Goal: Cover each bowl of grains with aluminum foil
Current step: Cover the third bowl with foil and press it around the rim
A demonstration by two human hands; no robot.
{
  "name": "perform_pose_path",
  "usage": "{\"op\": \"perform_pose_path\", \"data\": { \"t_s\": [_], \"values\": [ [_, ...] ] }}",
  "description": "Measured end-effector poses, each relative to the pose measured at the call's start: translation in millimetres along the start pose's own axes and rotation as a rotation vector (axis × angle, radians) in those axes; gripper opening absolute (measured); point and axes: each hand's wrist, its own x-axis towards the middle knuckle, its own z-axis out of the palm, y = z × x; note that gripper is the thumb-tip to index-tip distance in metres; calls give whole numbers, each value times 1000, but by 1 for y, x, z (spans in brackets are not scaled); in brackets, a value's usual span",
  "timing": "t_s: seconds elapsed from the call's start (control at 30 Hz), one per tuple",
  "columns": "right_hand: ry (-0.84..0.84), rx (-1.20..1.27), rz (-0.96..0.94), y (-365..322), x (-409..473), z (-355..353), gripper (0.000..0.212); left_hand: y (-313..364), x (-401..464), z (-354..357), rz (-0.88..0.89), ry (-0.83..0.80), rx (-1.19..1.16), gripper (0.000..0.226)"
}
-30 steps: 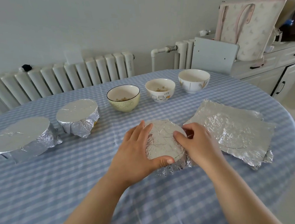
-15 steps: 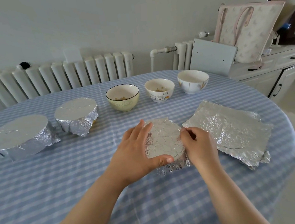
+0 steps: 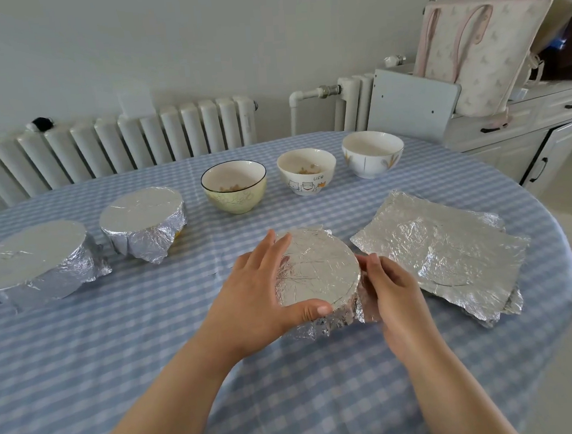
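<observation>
Bowls: three foil-covered (image 3: 316, 269), three uncovered (image 3: 234, 186); two hands (image 3: 249, 288).

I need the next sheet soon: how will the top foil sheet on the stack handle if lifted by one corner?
The top foil sheet is thin and crinkled, so it will probably feel very light, flop and bend. It may also tear or crease easily. It lies loose on the stack, so it should probably lift free.

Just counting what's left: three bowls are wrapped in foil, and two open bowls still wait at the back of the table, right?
Not quite. The head view shows three open bowls at the back, not two: a yellow bowl, a cat bowl and a white bowl. The rest holds: three are wrapped, including the one under the hands.
</observation>
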Motion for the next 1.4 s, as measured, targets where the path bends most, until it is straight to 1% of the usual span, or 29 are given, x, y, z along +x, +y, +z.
{"op": "perform_pose_path", "data": {
  "t_s": [0.17,0.23,0.33,0.47,0.6,0.73,0.8,0.87,1.13,1.27,1.4],
  "values": [
    [-61,59,68,1,3,-2,20,0,1,0,-1,-2,4,122],
    [-80,104,120,0,6,-4,22,0,1,0,-6,-4,7,121],
    [-171,179,214,-5,13,-12,34,-1,0,0,-8,-9,6,121],
    [-291,238,324,-12,23,-19,26,-1,1,0,-7,-8,14,120],
    [-345,323,370,-16,28,-21,22,0,0,-1,-10,-14,21,120],
    [-376,384,363,-13,28,-18,18,1,0,-2,-9,-14,6,118],
    [-353,364,335,-12,26,-15,15,1,0,-2,-8,-14,2,118],
    [-293,311,300,-11,24,-14,12,1,0,-2,-10,-18,1,119],
    [-81,0,138,-10,18,-5,20,0,0,-1,-17,-13,16,119],
    [-34,-9,172,-12,19,-3,23,0,0,-1,-15,-13,15,119],
    [-5,-20,193,-13,18,0,21,1,0,-1,-14,-18,19,118]
  ]
}}
